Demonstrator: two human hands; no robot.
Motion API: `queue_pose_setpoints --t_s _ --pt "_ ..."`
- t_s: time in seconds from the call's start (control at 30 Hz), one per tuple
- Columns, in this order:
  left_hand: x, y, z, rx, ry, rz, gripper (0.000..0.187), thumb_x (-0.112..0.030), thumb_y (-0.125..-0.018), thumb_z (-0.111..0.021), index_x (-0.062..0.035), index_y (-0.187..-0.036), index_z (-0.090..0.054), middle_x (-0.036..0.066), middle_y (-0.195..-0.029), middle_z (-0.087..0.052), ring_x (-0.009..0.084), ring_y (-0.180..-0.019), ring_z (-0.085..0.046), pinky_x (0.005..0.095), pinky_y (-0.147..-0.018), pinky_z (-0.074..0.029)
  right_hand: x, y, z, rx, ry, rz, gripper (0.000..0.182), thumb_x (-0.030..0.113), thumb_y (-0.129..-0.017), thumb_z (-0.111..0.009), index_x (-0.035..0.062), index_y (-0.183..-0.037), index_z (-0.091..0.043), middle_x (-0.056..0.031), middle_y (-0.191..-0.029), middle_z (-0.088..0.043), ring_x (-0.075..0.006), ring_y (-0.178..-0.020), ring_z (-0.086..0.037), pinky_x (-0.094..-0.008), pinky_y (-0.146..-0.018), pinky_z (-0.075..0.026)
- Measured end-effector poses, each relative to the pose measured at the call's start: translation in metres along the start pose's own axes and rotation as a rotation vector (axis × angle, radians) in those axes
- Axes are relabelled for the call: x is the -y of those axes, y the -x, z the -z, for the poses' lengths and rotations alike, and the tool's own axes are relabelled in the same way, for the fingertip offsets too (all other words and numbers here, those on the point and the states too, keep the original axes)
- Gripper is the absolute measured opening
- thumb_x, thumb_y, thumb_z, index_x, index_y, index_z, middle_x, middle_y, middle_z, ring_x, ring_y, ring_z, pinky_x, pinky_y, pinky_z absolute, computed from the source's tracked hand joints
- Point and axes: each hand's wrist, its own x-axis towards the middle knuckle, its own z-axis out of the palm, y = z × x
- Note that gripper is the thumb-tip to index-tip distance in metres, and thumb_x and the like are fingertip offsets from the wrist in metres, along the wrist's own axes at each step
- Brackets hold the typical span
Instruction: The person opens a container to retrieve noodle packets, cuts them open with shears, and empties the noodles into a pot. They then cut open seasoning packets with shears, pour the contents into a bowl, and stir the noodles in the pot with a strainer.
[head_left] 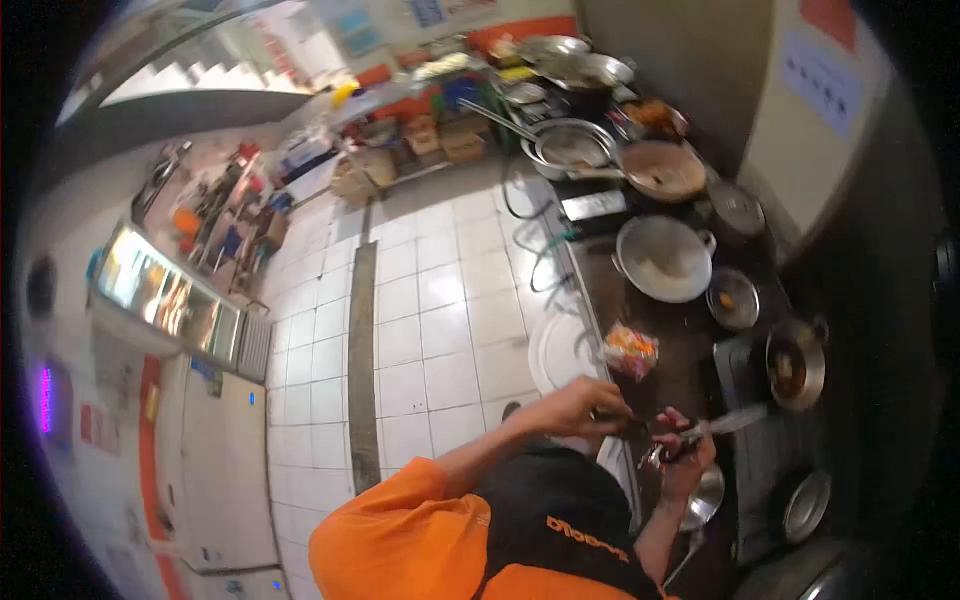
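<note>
My left hand (598, 406) is in front of the black apron, its fingers pinched together; what they hold, if anything, is too small to make out. Close beside it, my right hand (692, 455) is closed round a blurred tool (738, 419) with a pale, long, blade-like end pointing away to the right and dark parts near the fingers. I cannot tell its kind. Just beyond my left hand lies a colourful plastic packet (631, 352) on the dark counter (655, 318). A shiny metal bowl (707, 498) sits partly hidden behind my right forearm.
A white round lid or tray (562, 352) lies at the counter's near edge. Further along stand a large pale wok (664, 260), a wide pan (660, 170) and a strainer (573, 146). A pan with dark liquid (796, 366) is at right. Tiled floor (440, 310) stretches left.
</note>
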Motion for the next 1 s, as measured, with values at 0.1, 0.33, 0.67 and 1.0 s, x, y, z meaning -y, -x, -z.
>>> queue_pose_setpoints --t_s 0.1,0.33,0.67,1.0 --pt "0.005 0.002 -0.020 -0.031 -0.075 -0.105 0.029 -0.007 -0.078 -0.074 -0.0049 -0.106 -0.072 0.013 -0.091 -0.066 0.0317 -0.086 -0.065 0.0393 -0.074 -0.053 0.010 -0.001 -0.002 0.046 0.132 0.018 0.026 -0.001 -0.077 -0.078 0.0034 -0.089 -0.056 -0.0222 -0.106 -0.069 -0.0287 -0.097 -0.069 -0.0339 -0.079 -0.060" --pt "-0.014 0.007 -0.030 -0.149 0.028 -0.226 0.025 -0.009 -0.081 -0.074 -0.0020 -0.104 -0.070 0.013 -0.093 -0.066 0.0285 -0.085 -0.067 0.0393 -0.073 -0.053 0.037 -0.007 0.013 0.176 0.338 -0.120 0.032 0.011 -0.079 -0.079 0.0098 -0.089 -0.049 -0.0060 -0.090 -0.065 -0.0146 -0.079 -0.066 -0.0281 -0.055 -0.057" --pt "-0.016 -0.010 -0.056 -0.304 0.576 -0.031 0.039 -0.010 -0.087 -0.075 -0.0003 -0.122 -0.061 0.005 -0.102 -0.070 0.0129 -0.098 -0.066 0.0307 -0.084 -0.055 0.071 -0.006 -0.012 0.066 0.146 -0.034 0.024 0.015 -0.080 -0.078 0.0108 -0.085 -0.055 0.0025 -0.078 -0.059 -0.0074 -0.070 -0.058 -0.0267 -0.062 -0.049" --pt "-0.010 -0.041 -0.081 -0.199 0.701 0.155 0.024 -0.007 -0.088 -0.074 0.0010 -0.107 -0.062 0.004 -0.099 -0.069 0.0096 -0.089 -0.065 0.0261 -0.079 -0.053 0.083 0.005 0.005 -0.062 0.311 0.027 0.024 0.008 -0.075 -0.083 0.0061 -0.086 -0.062 -0.0019 -0.085 -0.066 -0.0083 -0.073 -0.060 -0.0235 -0.070 -0.050"
